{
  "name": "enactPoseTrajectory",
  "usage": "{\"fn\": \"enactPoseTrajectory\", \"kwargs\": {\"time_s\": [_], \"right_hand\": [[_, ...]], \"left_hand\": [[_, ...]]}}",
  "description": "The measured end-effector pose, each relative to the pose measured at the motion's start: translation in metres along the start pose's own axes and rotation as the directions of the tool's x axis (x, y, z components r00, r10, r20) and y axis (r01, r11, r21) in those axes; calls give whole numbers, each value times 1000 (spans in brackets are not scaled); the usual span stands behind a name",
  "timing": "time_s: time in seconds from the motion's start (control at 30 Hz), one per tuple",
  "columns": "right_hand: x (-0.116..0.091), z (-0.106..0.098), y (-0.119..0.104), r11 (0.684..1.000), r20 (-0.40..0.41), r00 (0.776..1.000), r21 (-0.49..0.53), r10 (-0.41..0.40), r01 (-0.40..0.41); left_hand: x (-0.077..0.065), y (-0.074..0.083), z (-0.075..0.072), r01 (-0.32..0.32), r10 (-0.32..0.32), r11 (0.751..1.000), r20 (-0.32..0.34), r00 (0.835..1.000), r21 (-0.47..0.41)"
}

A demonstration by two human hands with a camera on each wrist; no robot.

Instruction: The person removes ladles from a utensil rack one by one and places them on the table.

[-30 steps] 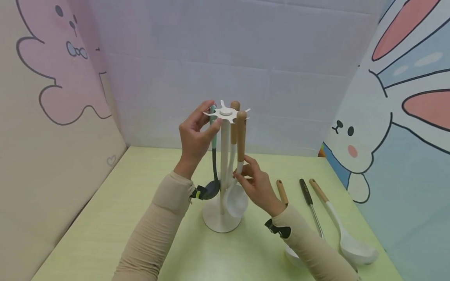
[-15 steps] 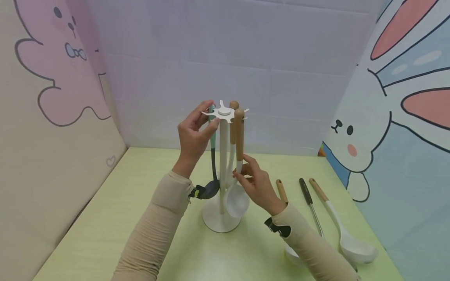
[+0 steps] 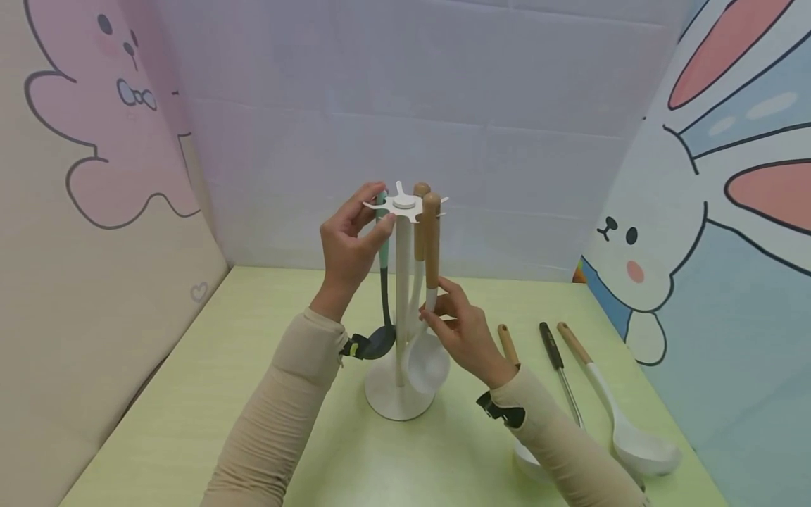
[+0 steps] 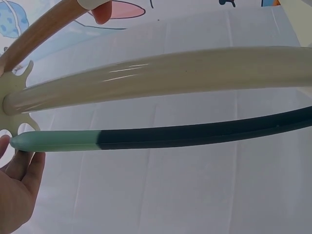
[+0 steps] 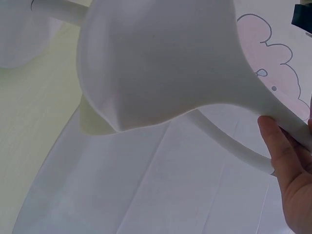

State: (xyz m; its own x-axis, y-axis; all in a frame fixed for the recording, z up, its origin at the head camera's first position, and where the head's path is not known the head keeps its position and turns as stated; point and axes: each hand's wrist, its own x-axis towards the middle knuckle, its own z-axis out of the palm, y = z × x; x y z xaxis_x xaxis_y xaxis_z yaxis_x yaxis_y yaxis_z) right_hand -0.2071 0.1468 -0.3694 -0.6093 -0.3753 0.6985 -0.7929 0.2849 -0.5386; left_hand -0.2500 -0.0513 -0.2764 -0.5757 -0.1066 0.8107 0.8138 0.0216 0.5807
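My left hand (image 3: 351, 243) holds the hooked top (image 3: 404, 204) of a white utensil rack, thumb at its edge and fingers beside the green handle (image 4: 58, 140) of a dark ladle (image 3: 380, 343) hanging there. My right hand (image 3: 469, 334) pinches the white neck of a ladle with a wooden handle (image 3: 431, 239). This handle stands upright, its top end right at the hooks on the near right side. The ladle's white bowl (image 5: 156, 63) hangs low, in front of the rack's round base (image 3: 399, 405). Another wooden-handled utensil (image 3: 420, 243) hangs behind it.
On the right of the pale green table (image 3: 190, 394) lie a white ladle (image 3: 640, 451) with a wooden handle, a black-handled utensil (image 3: 551, 345) with a metal shaft, and another wooden-handled utensil (image 3: 507, 343) partly under my right sleeve. Printed cloth walls stand left, right and behind.
The held ladle's handle has risen slightly and shifted a little left at the hooks. My left hand keeps its place on the rack top.
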Motion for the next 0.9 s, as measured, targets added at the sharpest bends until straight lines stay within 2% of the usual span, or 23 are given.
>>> {"fn": "enactPoseTrajectory", "kwargs": {"time_s": [0.5,0.73,0.9], "right_hand": [[-3,-4,-2,1000,-8,1000,-18,-8,8],[-5,-6,-3,999,-9,1000,-18,-27,26],[-7,-7,-6,1000,1,1000,-19,-20,20]], "left_hand": [[0,1,0,1,-1,1000,-1,1000,-7],[2,-3,-2,14,-15,998,-9,1000,-55],[3,-5,-4,1,-1,999,3,1000,-46]]}}
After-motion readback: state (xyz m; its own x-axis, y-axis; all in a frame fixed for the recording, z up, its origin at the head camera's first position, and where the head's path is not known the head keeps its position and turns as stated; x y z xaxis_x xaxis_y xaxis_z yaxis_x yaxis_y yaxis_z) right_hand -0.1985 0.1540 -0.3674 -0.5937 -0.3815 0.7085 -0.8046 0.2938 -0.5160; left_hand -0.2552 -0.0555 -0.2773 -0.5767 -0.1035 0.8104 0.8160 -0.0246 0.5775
